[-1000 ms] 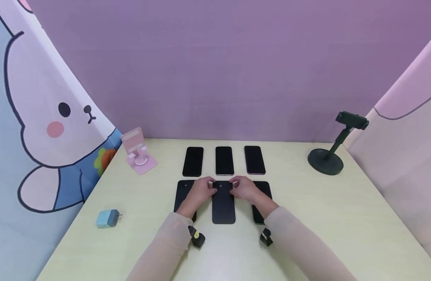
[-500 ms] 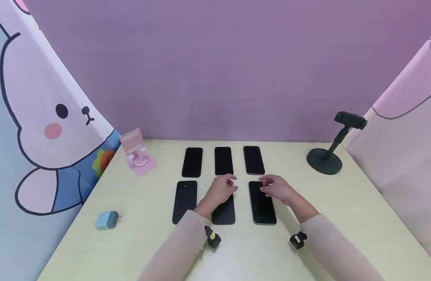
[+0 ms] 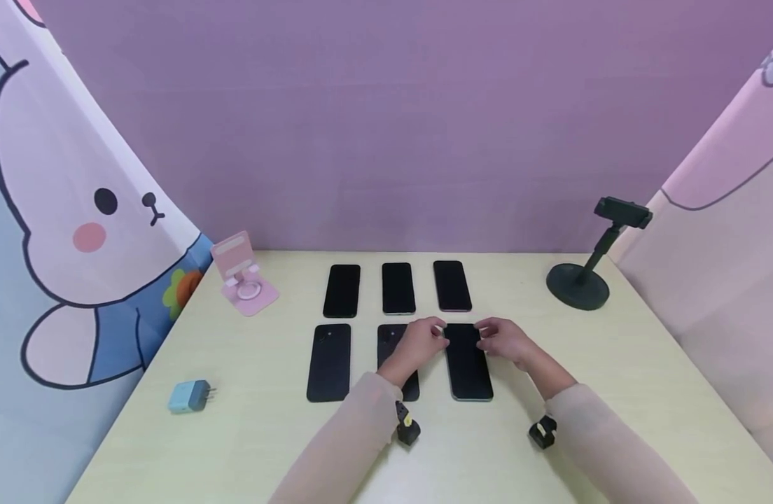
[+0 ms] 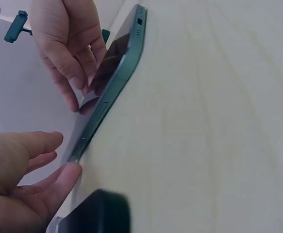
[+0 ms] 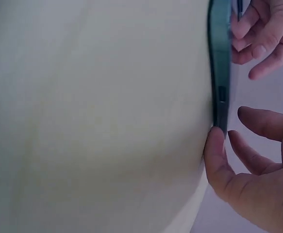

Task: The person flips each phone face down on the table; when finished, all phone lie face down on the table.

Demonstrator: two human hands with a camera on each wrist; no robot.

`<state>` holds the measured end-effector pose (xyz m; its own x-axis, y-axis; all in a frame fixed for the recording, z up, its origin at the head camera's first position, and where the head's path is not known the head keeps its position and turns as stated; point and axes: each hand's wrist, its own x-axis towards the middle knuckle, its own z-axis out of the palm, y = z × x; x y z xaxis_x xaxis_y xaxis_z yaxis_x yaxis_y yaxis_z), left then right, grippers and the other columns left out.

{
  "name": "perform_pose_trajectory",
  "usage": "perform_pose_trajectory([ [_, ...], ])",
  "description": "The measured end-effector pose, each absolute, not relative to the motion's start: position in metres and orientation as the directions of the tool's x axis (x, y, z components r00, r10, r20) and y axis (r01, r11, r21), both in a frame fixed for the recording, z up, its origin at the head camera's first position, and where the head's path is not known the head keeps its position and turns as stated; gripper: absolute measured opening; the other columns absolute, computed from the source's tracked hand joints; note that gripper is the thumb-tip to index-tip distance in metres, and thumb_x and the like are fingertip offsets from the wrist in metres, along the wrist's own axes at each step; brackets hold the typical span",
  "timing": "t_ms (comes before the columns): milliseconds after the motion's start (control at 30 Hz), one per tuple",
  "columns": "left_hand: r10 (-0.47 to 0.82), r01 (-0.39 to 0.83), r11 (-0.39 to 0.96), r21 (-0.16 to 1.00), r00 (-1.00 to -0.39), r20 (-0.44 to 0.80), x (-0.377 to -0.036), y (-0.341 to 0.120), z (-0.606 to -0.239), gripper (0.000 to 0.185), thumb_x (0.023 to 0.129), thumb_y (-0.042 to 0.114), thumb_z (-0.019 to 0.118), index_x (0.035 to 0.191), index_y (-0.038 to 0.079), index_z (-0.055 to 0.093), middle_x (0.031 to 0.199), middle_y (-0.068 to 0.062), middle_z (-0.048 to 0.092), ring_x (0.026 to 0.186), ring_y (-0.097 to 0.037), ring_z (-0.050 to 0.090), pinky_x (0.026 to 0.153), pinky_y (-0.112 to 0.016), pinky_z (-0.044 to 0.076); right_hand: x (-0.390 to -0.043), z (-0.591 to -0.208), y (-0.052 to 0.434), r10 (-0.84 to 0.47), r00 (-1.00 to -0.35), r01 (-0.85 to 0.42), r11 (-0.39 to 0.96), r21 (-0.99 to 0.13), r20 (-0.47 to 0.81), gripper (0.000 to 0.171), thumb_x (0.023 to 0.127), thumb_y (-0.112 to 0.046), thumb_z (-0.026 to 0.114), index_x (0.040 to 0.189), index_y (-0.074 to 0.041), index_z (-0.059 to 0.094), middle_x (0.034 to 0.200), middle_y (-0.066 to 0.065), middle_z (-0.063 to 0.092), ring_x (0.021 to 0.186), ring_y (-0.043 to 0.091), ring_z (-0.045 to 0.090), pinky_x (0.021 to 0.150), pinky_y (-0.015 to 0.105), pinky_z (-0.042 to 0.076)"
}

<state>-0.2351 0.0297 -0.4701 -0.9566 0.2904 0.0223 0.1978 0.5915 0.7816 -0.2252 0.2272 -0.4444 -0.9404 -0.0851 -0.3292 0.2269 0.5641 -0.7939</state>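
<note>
A black-screened smartphone (image 3: 469, 367) with a green side frame lies face up at the right of the front row. My left hand (image 3: 419, 344) is at its far left corner; in the left wrist view the thumb (image 4: 67, 178) touches the edge and the forefinger stands apart. At the far right corner is my right hand (image 3: 507, 343), its thumb (image 5: 217, 150) against the phone's side, the other fingers loosely bent. Under my left hand and wrist a face-down phone (image 3: 389, 339) is partly hidden. Another face-down phone (image 3: 329, 364) lies left of it.
Three face-up phones, left (image 3: 342, 290), middle (image 3: 398, 288) and right (image 3: 452, 285), form a back row. A pink folding stand (image 3: 249, 287) is at back left, a dark phone stand (image 3: 578, 285) at back right. A blue charger plug (image 3: 190, 397) lies near the left edge.
Both hands have left the middle front phone and moved right, to the far corners of the right front phone. That phone looks slightly straighter than a second ago.
</note>
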Motion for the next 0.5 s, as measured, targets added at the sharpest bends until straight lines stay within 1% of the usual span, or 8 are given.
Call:
perform_pose_trajectory([
  [267, 0.277, 0.236, 0.555, 0.797, -0.957, 0.091, -0.238, 0.039, -0.479, 0.028, 0.082, 0.002, 0.076, 0.109, 0.000, 0.070, 0.087, -0.006, 0.067, 0.078, -0.015, 0.060, 0.076, -0.026, 0.050, -0.230, -0.449, 0.229, -0.081, -0.944, 0.223, 0.555, -0.802, -0.319, 0.041, 0.088, 0.010, 0.061, 0.128, 0.010, 0.051, 0.112, 0.025, 0.054, 0.089, 0.027, 0.060, 0.072, 0.034, 0.054],
  [500, 0.279, 0.245, 0.566, 0.787, -0.955, 0.097, -0.239, 0.042, -0.479, 0.026, 0.082, 0.000, 0.075, 0.107, -0.003, 0.071, 0.082, -0.005, 0.065, 0.075, -0.013, 0.059, 0.074, -0.024, 0.049, -0.230, -0.447, 0.227, -0.088, -0.948, 0.214, 0.535, -0.817, -0.306, 0.042, 0.086, 0.013, 0.062, 0.126, 0.011, 0.051, 0.106, 0.024, 0.055, 0.087, 0.027, 0.060, 0.071, 0.034, 0.055],
])
